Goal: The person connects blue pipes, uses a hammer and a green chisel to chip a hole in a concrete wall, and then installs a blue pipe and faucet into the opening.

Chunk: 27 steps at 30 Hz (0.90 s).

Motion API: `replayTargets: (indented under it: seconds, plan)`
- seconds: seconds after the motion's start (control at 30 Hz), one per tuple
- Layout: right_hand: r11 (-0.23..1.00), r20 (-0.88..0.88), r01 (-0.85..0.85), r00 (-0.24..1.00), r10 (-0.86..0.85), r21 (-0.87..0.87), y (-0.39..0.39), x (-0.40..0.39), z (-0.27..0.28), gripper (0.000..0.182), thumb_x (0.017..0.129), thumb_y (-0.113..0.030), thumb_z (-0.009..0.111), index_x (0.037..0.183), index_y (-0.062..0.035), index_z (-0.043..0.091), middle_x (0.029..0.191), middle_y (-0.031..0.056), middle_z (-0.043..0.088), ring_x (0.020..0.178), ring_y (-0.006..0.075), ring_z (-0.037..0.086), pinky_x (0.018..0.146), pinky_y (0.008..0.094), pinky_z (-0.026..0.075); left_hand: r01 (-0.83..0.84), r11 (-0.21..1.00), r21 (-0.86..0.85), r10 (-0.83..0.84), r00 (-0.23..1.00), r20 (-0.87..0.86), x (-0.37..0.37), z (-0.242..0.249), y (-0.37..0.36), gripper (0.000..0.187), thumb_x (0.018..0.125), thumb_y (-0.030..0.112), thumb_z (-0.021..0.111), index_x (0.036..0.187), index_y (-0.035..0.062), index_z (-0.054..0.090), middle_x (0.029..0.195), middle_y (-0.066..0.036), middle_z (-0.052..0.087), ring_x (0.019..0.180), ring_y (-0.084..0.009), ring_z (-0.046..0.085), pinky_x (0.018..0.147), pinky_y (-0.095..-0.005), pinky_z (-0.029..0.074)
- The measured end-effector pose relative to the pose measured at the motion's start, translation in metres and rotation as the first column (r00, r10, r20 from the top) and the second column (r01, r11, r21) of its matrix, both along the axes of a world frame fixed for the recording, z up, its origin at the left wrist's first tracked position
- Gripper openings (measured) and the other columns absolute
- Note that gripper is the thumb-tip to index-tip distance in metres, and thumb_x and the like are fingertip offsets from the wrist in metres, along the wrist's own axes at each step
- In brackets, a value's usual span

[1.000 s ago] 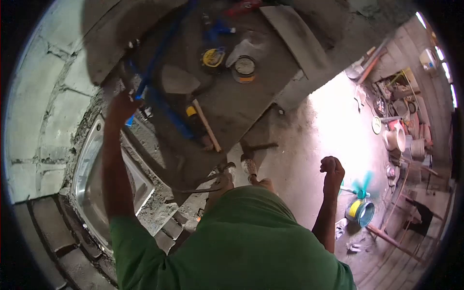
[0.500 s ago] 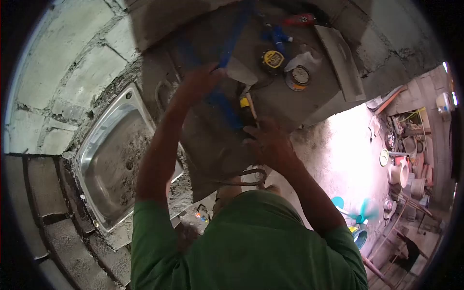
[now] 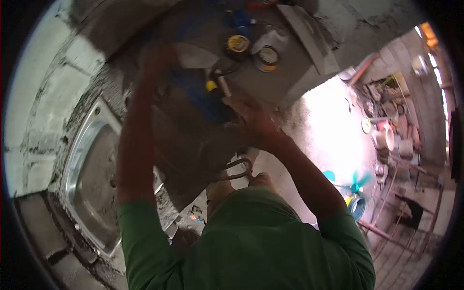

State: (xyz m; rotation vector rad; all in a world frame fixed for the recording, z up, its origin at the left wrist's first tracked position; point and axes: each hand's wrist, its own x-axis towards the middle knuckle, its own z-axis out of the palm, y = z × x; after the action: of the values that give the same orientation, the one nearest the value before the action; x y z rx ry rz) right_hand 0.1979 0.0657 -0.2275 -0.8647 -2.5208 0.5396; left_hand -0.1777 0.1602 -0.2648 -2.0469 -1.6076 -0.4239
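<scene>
Reaching over the rough grey counter's (image 3: 278, 86) near edge, the right hand (image 3: 253, 116) has blurred fingers loosely parted beside a slim wooden stick (image 3: 224, 86); touching, I cannot tell. Toward the back edge, the left hand (image 3: 160, 59) blurs near a flat pale slab (image 3: 197, 56), its grip unreadable.

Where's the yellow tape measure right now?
The tape measure is at the upper centre of the head view, just left of the round tin, below the blue object.

The right hand (image 3: 254, 118), formerly out sideways, has come near the wooden handle (image 3: 224, 86).
</scene>
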Motion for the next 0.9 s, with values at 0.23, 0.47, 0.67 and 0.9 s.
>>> replayTargets:
  seconds: [0.23,0.47,0.67,0.9]
  plan:
    - [0.781,-0.15,0.382,0.847,-0.509,-0.494,-0.01,0.13,0.012,0.032,0.089,-0.008,0.062,0.121,-0.0036,0.06,0.12,0.0165,0.061,0.098,0.0263,0.064,0.088,0.0368,0.052,-0.229,0.945,-0.233,0.279,0.938,0.208,0.035,0.047,-0.028,0.025,0.093,0.024,0.053,0.114,0.0158,0.065,0.102,-0.017,0.066,0.096,-0.0367,0.063,0.083,-0.0475,0.05]
    - [0.388,0.023,0.806,0.443,-0.896,-0.447,-0.053,0.332,-0.089,0.025,0.085,-0.022,0.068,0.09,0.0025,0.068,0.079,0.0128,0.069,0.075,0.0196,0.064,0.072,0.0318,0.051,-0.055,0.986,-0.155,0.163,0.455,0.876,0.078,0.123,-0.125,0.053,0.094,0.036,0.058,0.135,0.0052,0.052,0.129,-0.012,0.058,0.118,-0.0222,0.056,0.1,-0.0353,0.043]
    - [0.24,0.185,0.761,0.425,-0.886,-0.603,-0.11,0.418,-0.178,0.03,0.092,-0.026,0.06,0.083,0.0029,0.059,0.063,0.0116,0.062,0.054,0.0183,0.059,0.053,0.0328,0.048,-0.385,0.908,-0.166,0.304,0.332,0.893,0.175,0.148,-0.232,0.049,0.099,0.035,0.051,0.136,0.0033,0.05,0.119,-0.011,0.065,0.101,-0.0193,0.062,0.089,-0.035,0.05]
    - [0.333,0.058,0.527,0.593,-0.803,-0.782,-0.085,0.443,-0.218,0.022,0.089,-0.021,0.068,0.085,-0.0009,0.058,0.064,0.0044,0.054,0.053,0.012,0.052,0.05,0.0261,0.043,-0.817,0.498,-0.292,0.803,0.306,0.512,0.196,0.046,-0.368,0.072,0.084,0.048,0.069,0.133,-0.0009,0.049,0.137,-0.022,0.05,0.126,-0.0342,0.048,0.106,-0.0422,0.037]
